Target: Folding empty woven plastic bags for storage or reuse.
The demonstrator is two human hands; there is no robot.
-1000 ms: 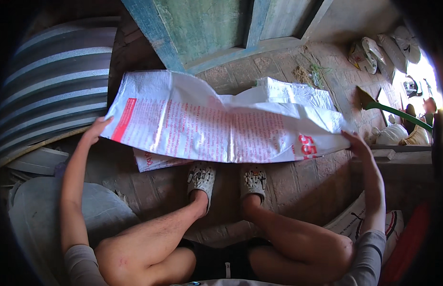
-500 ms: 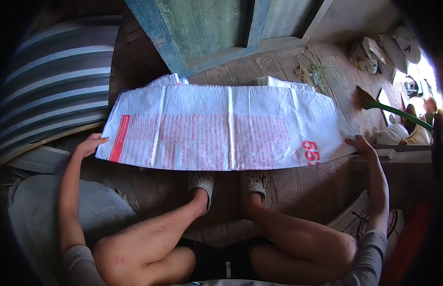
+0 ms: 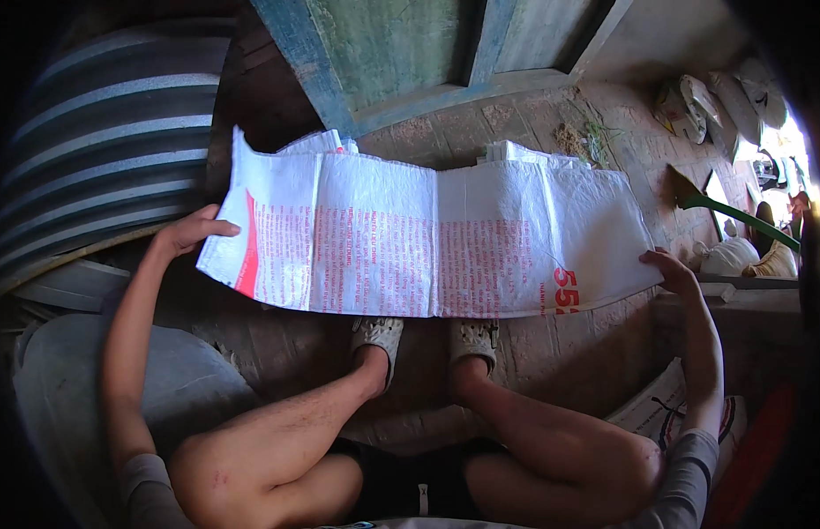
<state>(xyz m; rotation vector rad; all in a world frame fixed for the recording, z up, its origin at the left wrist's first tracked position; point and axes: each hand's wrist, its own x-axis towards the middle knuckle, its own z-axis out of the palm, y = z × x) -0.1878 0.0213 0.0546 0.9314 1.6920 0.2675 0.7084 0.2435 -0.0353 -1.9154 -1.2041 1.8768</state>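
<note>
A white woven sack with red print stretches sideways in front of me, creased down its middle. My left hand grips its left end, the thumb on top and the fingers hidden beneath. At the other end, my right hand pinches the sack's right edge. The left end is raised and bends inward, its far corner sticking up. Behind the sack, part-covered by it, show a folded white stack on the left and another white stack on the right.
Corrugated metal sheeting stands at the left, above a grey rounded panel. A blue-green wooden door is at the back. Filled sacks and a green-handled broom lie to the right. My feet in clogs rest on the brick floor.
My left hand has moved up and inward, lifting and bending the sack's left end. The right hand still holds its edge in nearly the same place.
</note>
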